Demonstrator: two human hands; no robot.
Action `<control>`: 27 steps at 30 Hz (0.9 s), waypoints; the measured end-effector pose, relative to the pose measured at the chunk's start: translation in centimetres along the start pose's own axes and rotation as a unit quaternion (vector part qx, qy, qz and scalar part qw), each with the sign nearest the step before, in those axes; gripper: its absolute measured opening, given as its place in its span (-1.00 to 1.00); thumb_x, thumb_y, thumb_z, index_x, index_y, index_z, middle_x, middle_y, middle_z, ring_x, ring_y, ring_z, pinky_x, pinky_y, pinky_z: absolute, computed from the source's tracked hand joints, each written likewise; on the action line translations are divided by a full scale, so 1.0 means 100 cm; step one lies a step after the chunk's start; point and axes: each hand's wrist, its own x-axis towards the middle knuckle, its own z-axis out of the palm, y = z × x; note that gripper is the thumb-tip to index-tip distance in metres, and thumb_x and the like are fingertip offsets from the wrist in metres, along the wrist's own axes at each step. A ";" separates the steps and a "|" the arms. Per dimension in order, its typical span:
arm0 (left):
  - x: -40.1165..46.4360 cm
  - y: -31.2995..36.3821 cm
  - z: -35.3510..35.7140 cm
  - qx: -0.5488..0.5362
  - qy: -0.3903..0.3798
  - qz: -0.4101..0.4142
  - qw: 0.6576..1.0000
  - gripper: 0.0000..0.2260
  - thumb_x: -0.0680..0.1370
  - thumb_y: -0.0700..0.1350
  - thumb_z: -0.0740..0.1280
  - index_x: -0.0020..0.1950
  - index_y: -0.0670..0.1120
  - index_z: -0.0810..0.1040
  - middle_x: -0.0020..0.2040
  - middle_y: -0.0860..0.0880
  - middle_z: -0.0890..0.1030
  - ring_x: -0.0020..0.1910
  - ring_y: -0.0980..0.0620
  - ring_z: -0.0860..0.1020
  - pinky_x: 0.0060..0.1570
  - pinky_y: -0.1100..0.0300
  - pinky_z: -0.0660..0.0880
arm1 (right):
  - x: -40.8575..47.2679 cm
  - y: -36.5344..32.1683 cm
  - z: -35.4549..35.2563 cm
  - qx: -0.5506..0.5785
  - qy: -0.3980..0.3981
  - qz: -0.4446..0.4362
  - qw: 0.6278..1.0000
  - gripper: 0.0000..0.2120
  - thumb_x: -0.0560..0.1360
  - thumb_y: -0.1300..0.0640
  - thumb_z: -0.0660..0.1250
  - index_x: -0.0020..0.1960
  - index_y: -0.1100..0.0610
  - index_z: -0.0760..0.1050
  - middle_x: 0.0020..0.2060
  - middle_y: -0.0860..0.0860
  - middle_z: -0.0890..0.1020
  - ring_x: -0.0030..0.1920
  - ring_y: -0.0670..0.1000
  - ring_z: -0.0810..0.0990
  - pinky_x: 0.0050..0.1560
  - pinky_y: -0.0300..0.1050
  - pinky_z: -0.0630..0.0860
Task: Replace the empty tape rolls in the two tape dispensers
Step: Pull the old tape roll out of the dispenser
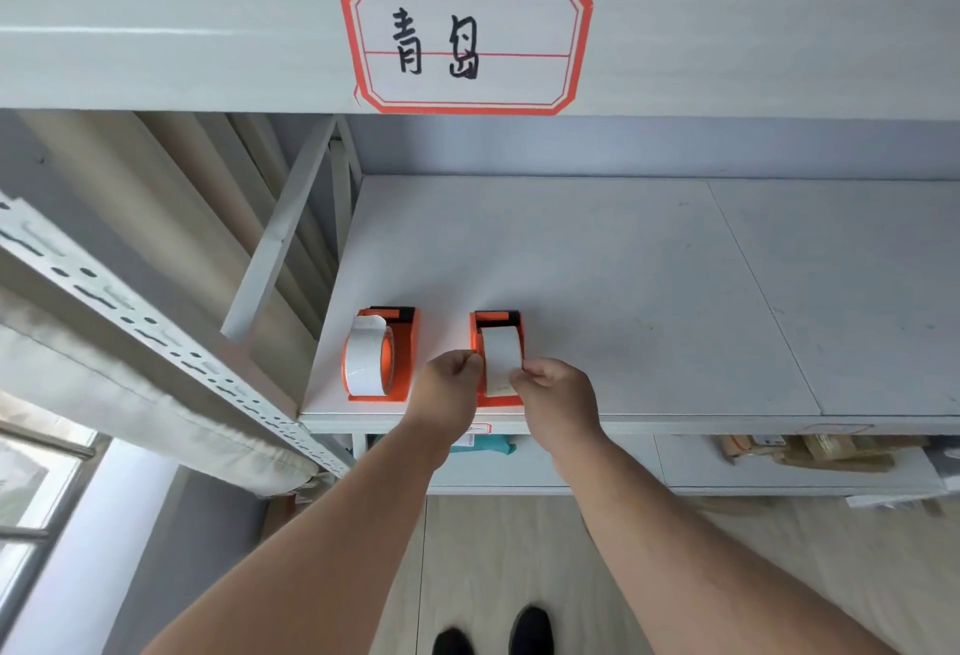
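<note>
- The left hand [451, 381] has its fingers curled in, thumb and fingertips pinching the left side of the white tape roll [502, 361] seated in the right-hand orange plastic tape dispenser [497, 358].
- The right hand [558, 397] mirrors it, fingers curled, its grip pinching the roll's right side near the lower end.
- Both forearms reach up and forward from the bottom of the view, converging on that dispenser, wrists over the shelf's front edge.
- This dispenser stands on the white metal shelf [649, 291], close to the front edge, its black cutter end pointing toward the back.
- The second orange plastic tape dispenser [379, 355] stands just beside it, nearer the shelf's front-left corner, carrying its own white tape roll [366, 361]; neither hand touches it.
- A red-bordered white label [466, 44] with handwritten black characters is stuck on the beam above the shelf.
- Brown packages [810, 452] lie on the lower shelf at the right.
- Black shoe tips [493, 633] show on the pale floor.
</note>
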 end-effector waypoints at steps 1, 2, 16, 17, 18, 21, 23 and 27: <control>0.000 0.000 -0.001 0.005 0.005 0.002 1.000 -0.64 0.72 -0.05 0.18 -0.05 -0.27 0.61 -0.25 -0.15 0.46 -0.25 -0.06 0.39 -0.20 0.04 0.36 | 0.001 0.000 -0.001 0.002 0.003 -0.004 1.000 -0.73 0.62 0.09 0.38 0.27 0.15 0.66 0.17 0.03 0.74 0.12 0.04 0.69 0.20 -0.04 0.61; 0.001 0.002 -0.003 0.009 0.009 0.004 1.000 -0.63 0.73 -0.04 0.19 -0.03 -0.28 0.62 -0.25 -0.15 0.48 -0.24 -0.06 0.40 -0.20 0.05 0.37 | 0.000 -0.002 -0.004 0.005 0.005 -0.005 1.000 -0.74 0.62 0.10 0.38 0.26 0.16 0.66 0.14 0.04 0.75 0.09 0.03 0.70 0.11 -0.09 0.61; -0.007 0.011 -0.009 0.009 -0.002 0.052 0.999 -0.69 0.76 0.03 0.17 -0.10 0.06 0.60 0.08 -0.21 0.74 -0.04 -0.07 0.62 -0.05 0.15 0.53 | -0.006 -0.007 -0.036 0.076 0.044 -0.015 0.996 -0.88 0.62 0.05 0.39 0.12 0.04 0.64 0.03 -0.04 0.74 0.07 0.06 0.72 0.21 0.05 0.65; -0.006 0.009 -0.007 0.013 0.000 0.050 0.999 -0.69 0.76 0.03 0.17 -0.10 0.07 0.59 0.08 -0.17 0.74 -0.01 -0.08 0.64 -0.07 0.17 0.53 | -0.006 -0.006 -0.037 0.077 0.043 -0.013 0.996 -0.90 0.61 0.05 0.39 0.10 0.01 0.63 0.02 -0.05 0.73 0.08 0.05 0.71 0.22 0.06 0.64; -0.005 0.008 -0.006 0.016 0.002 0.049 0.999 -0.70 0.76 0.02 0.17 -0.09 0.07 0.58 0.05 -0.13 0.73 -0.01 -0.08 0.64 -0.10 0.20 0.53 | -0.006 -0.004 -0.038 0.080 0.041 -0.012 0.996 -0.93 0.61 0.04 0.39 0.07 -0.01 0.63 0.02 -0.05 0.73 0.08 0.06 0.71 0.22 0.07 0.65; -0.004 0.003 -0.004 0.023 0.000 0.047 0.999 -0.71 0.77 0.00 0.16 -0.07 0.07 0.58 -0.10 -0.04 0.67 -0.19 -0.01 0.55 -0.18 0.21 0.50 | -0.007 0.001 -0.041 0.089 0.030 -0.005 0.996 -0.94 0.62 0.07 0.38 -0.02 -0.05 0.61 -0.05 -0.06 0.71 0.04 0.08 0.71 0.12 0.00 0.65; -0.002 -0.002 -0.004 0.024 -0.005 0.046 0.999 -0.70 0.77 -0.03 0.16 -0.06 0.02 0.62 -0.18 -0.06 0.61 -0.27 -0.01 0.46 -0.24 0.18 0.44 | -0.007 0.004 -0.041 0.089 0.026 -0.001 0.996 -0.94 0.62 0.08 0.38 -0.02 -0.03 0.62 -0.06 -0.06 0.71 0.02 0.07 0.69 0.13 -0.02 0.65; 0.003 -0.012 -0.003 0.034 0.003 0.042 0.999 -0.66 0.77 -0.06 0.17 0.07 -0.19 0.68 -0.28 -0.08 0.51 -0.33 -0.01 0.37 -0.26 0.14 0.37 | -0.011 0.008 -0.040 0.086 0.019 0.005 0.996 -0.93 0.61 0.10 0.39 -0.03 -0.03 0.62 -0.03 -0.05 0.72 0.09 0.03 0.70 0.27 0.09 0.64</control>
